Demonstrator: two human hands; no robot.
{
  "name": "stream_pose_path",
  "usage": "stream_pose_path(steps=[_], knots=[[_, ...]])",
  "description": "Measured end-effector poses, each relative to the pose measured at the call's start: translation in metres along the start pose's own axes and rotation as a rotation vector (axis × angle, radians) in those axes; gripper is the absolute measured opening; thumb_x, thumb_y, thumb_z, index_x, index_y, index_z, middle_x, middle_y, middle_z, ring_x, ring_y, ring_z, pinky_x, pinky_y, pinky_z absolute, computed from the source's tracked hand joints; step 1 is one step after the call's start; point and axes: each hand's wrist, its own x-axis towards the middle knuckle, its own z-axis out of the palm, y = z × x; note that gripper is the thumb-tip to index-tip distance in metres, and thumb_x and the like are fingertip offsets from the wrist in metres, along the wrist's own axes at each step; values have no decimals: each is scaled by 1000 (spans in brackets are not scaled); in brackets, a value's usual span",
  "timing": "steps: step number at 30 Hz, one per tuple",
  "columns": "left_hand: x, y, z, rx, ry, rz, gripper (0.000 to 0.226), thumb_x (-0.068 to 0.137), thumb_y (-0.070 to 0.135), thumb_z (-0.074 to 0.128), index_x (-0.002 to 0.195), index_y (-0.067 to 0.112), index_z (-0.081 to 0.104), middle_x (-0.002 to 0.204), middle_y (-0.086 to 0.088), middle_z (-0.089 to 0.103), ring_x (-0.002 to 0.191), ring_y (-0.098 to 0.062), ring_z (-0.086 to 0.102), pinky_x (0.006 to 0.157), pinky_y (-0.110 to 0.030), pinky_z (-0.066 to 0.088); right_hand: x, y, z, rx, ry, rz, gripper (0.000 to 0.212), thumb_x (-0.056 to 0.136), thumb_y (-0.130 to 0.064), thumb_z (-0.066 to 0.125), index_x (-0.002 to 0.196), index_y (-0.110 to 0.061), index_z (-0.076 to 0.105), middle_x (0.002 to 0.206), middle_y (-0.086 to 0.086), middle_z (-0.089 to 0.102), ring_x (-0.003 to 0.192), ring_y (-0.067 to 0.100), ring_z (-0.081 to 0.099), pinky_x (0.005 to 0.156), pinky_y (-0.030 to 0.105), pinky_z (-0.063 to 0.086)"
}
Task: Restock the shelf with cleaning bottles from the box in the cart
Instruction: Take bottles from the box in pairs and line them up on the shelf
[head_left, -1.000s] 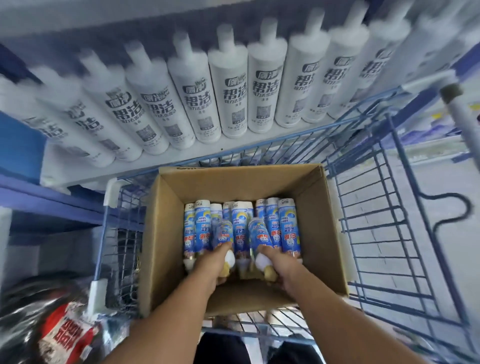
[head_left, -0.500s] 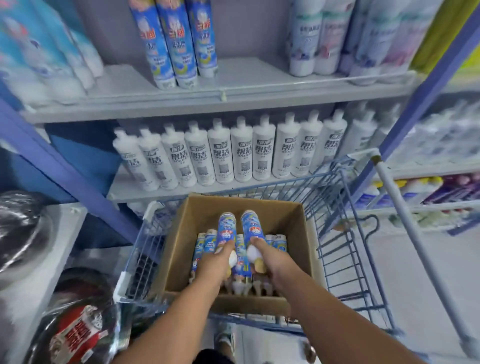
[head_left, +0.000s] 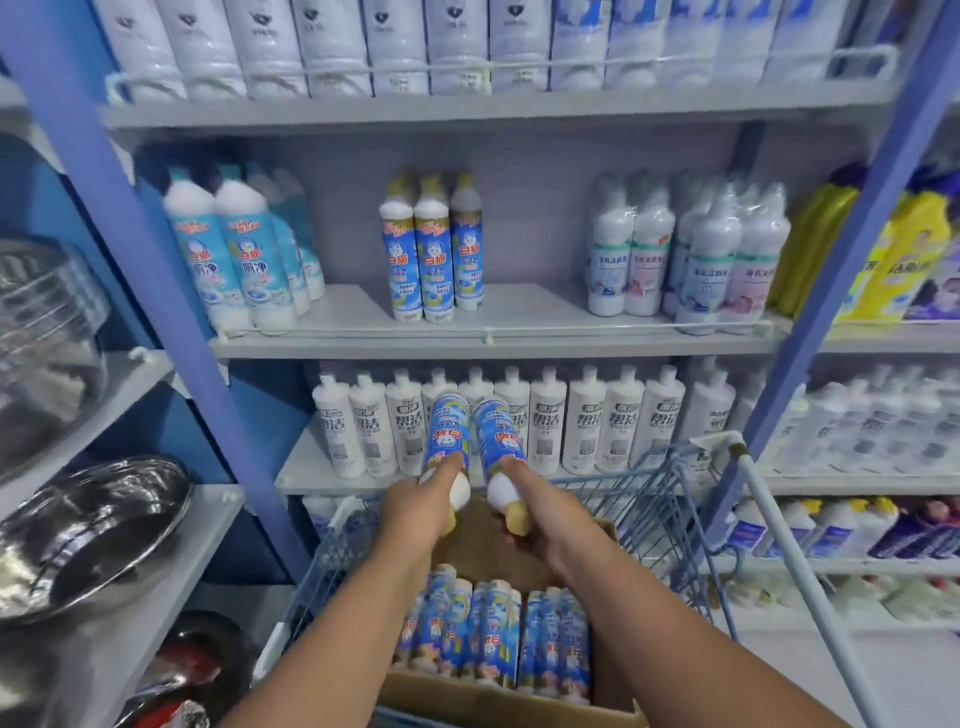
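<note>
My left hand (head_left: 415, 506) grips the neck end of a blue-and-white cleaning bottle (head_left: 444, 434), and my right hand (head_left: 540, 512) grips a second one (head_left: 497, 434). Both bottles point base-first away from me, raised above the cardboard box (head_left: 498, 704) in the blue wire cart (head_left: 670, 499). Several matching bottles (head_left: 493, 631) lie in the box. Three of the same bottles (head_left: 434, 254) stand upright on the middle shelf (head_left: 493, 332), with bare shelf on either side of them.
White bottles (head_left: 582, 421) line the shelf behind my hands. Blue-capped bottles (head_left: 244, 254) stand at the middle shelf's left, wrapped white bottles (head_left: 691, 254) at its right. Blue uprights (head_left: 171, 291) frame the bay. Steel bowls (head_left: 88, 530) sit on the left rack.
Both hands have lifted a bottle each out of the box and raised them. My view has tilted up from the box to the shelves.
</note>
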Motion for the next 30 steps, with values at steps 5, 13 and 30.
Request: stream_pose_path(steps=[5, 13, 30], knots=[[6, 57, -18, -49, -30, 93, 42, 82, 52, 72, 89, 11, 68, 81, -8, 71, 67, -21, 66, 56, -27, 47, -12, -51, 20, 2, -40, -105, 50, 85, -54, 71, 107, -9, 69, 83, 13, 74, 61, 20, 65, 52, 26, 51], [51, 119, -33, -11, -74, 129, 50, 82, 55, 69, 93, 6, 69, 76, -9, 70, 56, -20, 62, 48, -23, 43, 8, -116, 66, 10, 8, -226, 48, 85, -54, 70, 107, -12, 71, 82, 10, 76, 62, 18, 68, 63, 27, 55], [161, 150, -50, 95, -259, 18, 57, 80, 60, 68, 103, 9, 66, 89, -10, 70, 73, -25, 69, 78, -45, 62, 75, -158, 116, -12, 191, -173, 43, 91, -51, 65, 103, -10, 67, 80, 10, 71, 55, 20, 65, 54, 27, 55]])
